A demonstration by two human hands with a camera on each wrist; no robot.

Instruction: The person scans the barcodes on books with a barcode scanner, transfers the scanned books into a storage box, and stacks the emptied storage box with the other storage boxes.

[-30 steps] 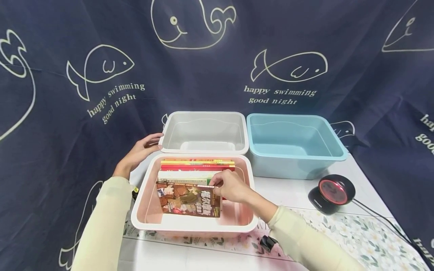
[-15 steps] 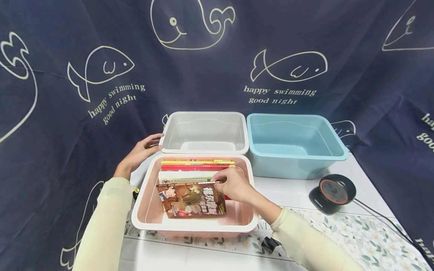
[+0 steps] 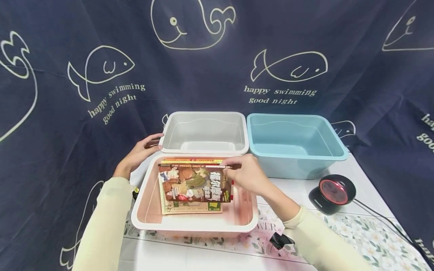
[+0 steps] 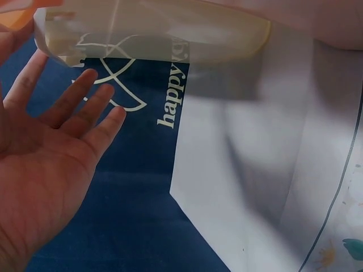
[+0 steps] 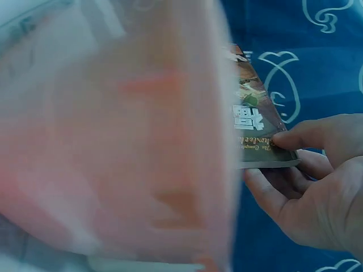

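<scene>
Brown book [image 3: 194, 184] is pinched by the right hand [image 3: 249, 174] over the pink bin [image 3: 194, 227], seemingly for lifting out, rim clearance being called for, the left hand [image 3: 140, 150] held loose at the grey bin [image 3: 207, 114]'s 9 o'clock.

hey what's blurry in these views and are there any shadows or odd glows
Right wrist view: the pink bin is badly blurred up close, while the book and right hand look sharper; left wrist view: soft-edged shadows fall across the white tablecloth; head view: mostly crisp, with a red glow on the face of the black device.
</scene>
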